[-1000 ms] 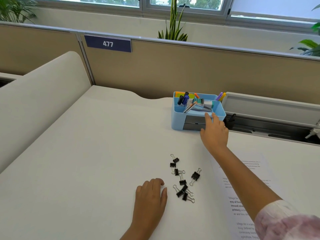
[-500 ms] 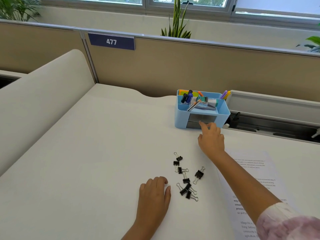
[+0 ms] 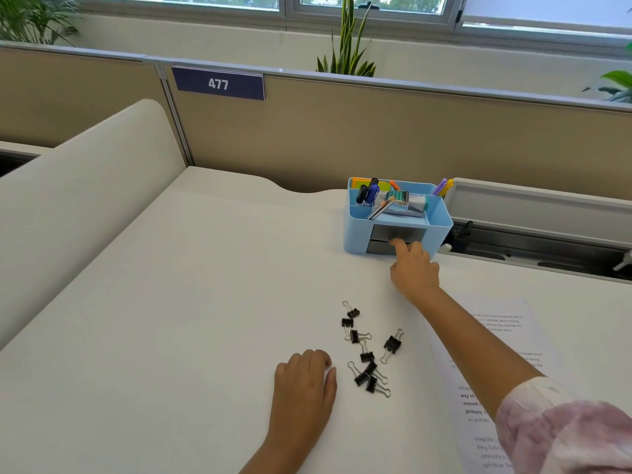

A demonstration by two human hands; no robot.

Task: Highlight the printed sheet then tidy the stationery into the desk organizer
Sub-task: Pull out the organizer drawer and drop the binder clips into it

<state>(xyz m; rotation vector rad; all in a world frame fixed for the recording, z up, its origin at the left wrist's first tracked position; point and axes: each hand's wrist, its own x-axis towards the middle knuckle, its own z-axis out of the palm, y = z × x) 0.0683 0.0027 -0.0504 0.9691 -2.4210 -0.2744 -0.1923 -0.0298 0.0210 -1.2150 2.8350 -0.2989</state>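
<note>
The light blue desk organizer (image 3: 355,234) stands at the back of the white desk, with pens (image 3: 367,193), an eraser and highlighters (image 3: 443,187) in its top compartments. My right hand (image 3: 415,271) reaches to its grey front drawers (image 3: 398,232), the index fingertip touching the drawer front while the other fingers curl under. Several black binder clips (image 3: 367,357) lie loose on the desk. My left hand (image 3: 304,381) rests palm down just left of them, holding nothing. The printed sheet (image 3: 496,330) lies at the right, partly under my right arm.
A beige partition (image 3: 342,131) with a "477" sign runs behind the desk. A cable tray gap (image 3: 530,248) opens right of the organizer. A raised cream divider (image 3: 85,186) borders the left side.
My right hand has come down from the organizer's top rim to the front of its drawers. The left hand and clips have stayed put.
</note>
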